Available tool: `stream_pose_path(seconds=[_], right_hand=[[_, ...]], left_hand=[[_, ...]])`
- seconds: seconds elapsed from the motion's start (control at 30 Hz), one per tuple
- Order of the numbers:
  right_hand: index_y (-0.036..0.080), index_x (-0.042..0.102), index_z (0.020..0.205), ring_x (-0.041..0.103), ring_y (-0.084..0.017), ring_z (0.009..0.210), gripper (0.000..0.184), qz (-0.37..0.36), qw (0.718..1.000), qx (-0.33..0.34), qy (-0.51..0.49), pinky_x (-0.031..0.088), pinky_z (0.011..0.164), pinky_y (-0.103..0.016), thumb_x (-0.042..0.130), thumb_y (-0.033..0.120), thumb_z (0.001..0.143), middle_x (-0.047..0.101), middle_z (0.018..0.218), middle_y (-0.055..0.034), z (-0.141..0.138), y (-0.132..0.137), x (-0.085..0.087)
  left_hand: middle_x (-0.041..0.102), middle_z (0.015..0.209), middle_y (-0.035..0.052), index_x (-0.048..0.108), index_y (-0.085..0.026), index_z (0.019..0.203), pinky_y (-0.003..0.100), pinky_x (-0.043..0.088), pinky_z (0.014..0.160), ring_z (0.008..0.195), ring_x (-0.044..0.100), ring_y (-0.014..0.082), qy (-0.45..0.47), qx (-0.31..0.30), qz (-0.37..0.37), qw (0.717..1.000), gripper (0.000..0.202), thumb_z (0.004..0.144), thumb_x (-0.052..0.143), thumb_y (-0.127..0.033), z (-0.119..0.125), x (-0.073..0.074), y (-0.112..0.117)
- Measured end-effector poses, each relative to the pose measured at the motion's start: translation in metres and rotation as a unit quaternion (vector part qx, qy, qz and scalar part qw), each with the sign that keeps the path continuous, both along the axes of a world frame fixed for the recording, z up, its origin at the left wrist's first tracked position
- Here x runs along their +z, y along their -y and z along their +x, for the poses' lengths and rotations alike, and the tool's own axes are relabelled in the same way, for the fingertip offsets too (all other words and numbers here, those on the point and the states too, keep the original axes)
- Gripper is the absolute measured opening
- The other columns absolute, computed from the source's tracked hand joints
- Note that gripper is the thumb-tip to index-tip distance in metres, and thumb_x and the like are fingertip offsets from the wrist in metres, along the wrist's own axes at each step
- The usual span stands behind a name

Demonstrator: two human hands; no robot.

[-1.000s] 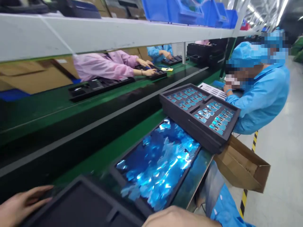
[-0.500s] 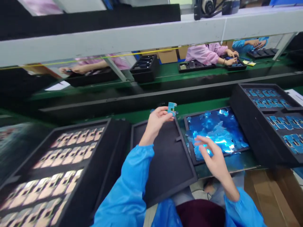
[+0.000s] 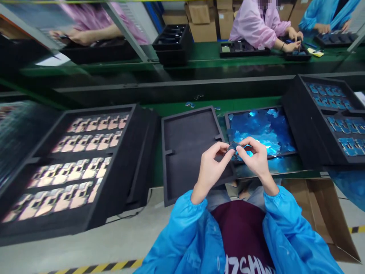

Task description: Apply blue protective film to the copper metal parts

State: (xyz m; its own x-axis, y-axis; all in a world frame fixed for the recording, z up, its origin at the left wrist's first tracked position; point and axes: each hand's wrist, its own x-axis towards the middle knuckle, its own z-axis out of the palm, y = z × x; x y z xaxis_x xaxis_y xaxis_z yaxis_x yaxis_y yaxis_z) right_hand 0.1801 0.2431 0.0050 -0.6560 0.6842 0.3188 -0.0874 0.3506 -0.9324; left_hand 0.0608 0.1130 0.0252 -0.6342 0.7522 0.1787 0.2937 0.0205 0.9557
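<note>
A small dark circuit board [image 3: 234, 146] is pinched between both hands, in front of me and over the near right edge of the flat black tray [image 3: 189, 131]. Its left end is gripped by the thumb and fingers of my left hand [image 3: 211, 164]. On its right end the thumb and forefinger of my right hand [image 3: 256, 156] are closed. Fingers hide much of the board. Just behind my right hand, a shallow tray holds a heap of shiny blue film pieces [image 3: 264, 127].
At left, a stack of black foam trays [image 3: 114, 194] holds rows of pinkish boards [image 3: 85, 163]. Blue-covered boards [image 3: 346, 125] fill the stack at right. Small parts [image 3: 190, 104] lie on the green bench. A cardboard box [image 3: 322, 213] stands below; co-workers [image 3: 262, 26] sit opposite.
My left hand has brought the board down and right, and my right hand has closed on it too. The blue face seen earlier now looks dark. The view has tilted downward.
</note>
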Motion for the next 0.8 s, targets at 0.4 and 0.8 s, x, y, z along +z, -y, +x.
stream_pose_path(seconds=[0.4, 0.8], right_hand=[[0.025, 0.077, 0.117, 0.073, -0.024, 0.098, 0.02, 0.169, 0.984, -0.052, 0.031, 0.064, 0.082, -0.038, 0.062, 0.033, 0.107, 0.077, 0.111, -0.0098, 0.012, 0.016, -0.01], [0.03, 0.083, 0.119, 0.076, -0.026, 0.105, 0.02, 0.289, 0.943, -0.166, 0.002, 0.063, 0.096, -0.047, 0.067, 0.029, 0.108, 0.081, 0.112, -0.0092, 0.022, 0.012, -0.02]], left_hand=[[0.074, 0.087, 0.0012, 0.073, -0.022, 0.093, 0.03, 0.06, 0.074, 0.074, 0.071, 0.018, 0.15, 0.077, 0.052, 0.984, 0.019, 0.093, 0.077, -0.041, 0.027, -0.026, -0.007], [0.077, 0.113, 0.008, 0.087, -0.022, 0.102, 0.038, 0.067, 0.087, 0.106, 0.074, 0.0257, 0.193, -0.006, 0.064, 0.979, 0.022, 0.092, 0.081, -0.041, 0.031, -0.026, 0.0]])
